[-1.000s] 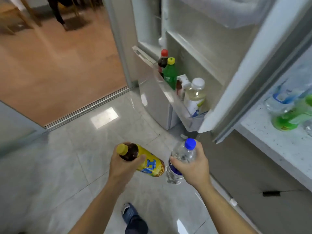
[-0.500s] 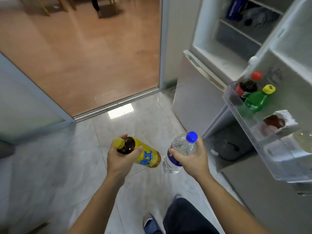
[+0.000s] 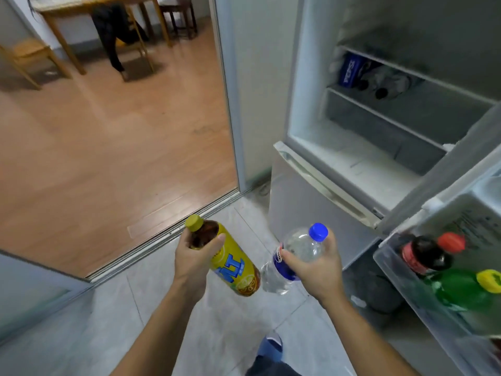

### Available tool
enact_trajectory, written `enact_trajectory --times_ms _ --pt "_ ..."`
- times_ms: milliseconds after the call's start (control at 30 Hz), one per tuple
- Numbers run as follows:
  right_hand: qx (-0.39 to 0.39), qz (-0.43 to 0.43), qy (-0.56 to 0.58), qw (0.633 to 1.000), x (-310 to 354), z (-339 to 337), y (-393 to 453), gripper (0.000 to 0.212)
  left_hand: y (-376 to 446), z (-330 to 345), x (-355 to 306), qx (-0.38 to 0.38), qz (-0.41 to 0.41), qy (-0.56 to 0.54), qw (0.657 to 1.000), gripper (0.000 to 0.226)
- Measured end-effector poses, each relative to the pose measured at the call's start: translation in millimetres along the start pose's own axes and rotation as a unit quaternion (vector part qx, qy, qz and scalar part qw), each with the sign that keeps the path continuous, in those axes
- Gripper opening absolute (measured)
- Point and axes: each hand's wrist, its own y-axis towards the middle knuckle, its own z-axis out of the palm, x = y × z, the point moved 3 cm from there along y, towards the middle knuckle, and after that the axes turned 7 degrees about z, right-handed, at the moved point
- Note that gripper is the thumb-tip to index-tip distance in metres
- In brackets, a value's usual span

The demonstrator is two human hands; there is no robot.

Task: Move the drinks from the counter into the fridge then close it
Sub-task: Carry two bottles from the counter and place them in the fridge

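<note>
My left hand (image 3: 193,263) grips a yellow-labelled tea bottle (image 3: 230,264) with a yellow cap near its neck, tilted sideways. My right hand (image 3: 317,270) grips a clear water bottle (image 3: 294,256) with a blue cap and blue label. Both are held over the tiled floor in front of the open fridge (image 3: 366,147). Its white interior shelves hold a blue can pack (image 3: 351,71). The open door's shelf (image 3: 401,283) at the right carries a red-capped cola bottle (image 3: 425,256) and a green bottle (image 3: 463,289) with a yellow cap.
A closed lower fridge door (image 3: 306,202) stands straight ahead. To the left a sliding door track (image 3: 162,234) leads to a wooden floor with a table (image 3: 81,12), chairs and a seated person's legs (image 3: 116,36). My slippered foot (image 3: 269,346) shows below.
The view has swung left and up: the fridge interior now fills the upper right and the door shelf has slid to the right edge. Both hands still hold their bottles the same way.
</note>
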Motion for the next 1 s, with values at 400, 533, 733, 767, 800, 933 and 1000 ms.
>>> enact_trajectory --times_ms 400,533,733,767,800,933,1000 --pt "-0.195 -0.004 0.011 0.981 64 -32 143 0.061 170 181 -45 0.181 -0.001 -0.024 0.983 0.05" --pt "-0.282 0.045 -0.019 0.958 75 -44 187 0.059 224 249 -53 0.265 0.057 0.037 0.962 0.044" --pt "-0.369 0.109 -0.072 0.92 110 -60 255 0.065 291 350 -80 0.393 0.137 0.092 0.905 0.048" --pt "-0.376 0.115 -0.072 0.917 113 -63 267 0.065 299 366 -84 0.409 0.141 0.102 0.896 0.051" --pt "-0.381 0.123 -0.074 0.913 116 -68 278 0.066 307 381 -86 0.425 0.139 0.114 0.887 0.055" --pt "-0.39 0.187 -0.071 0.899 112 -79 308 0.071 327 424 -78 0.479 0.127 0.161 0.853 0.058" --pt "-0.392 0.208 -0.059 0.894 112 -84 317 0.07 333 434 -71 0.5 0.118 0.186 0.837 0.059"
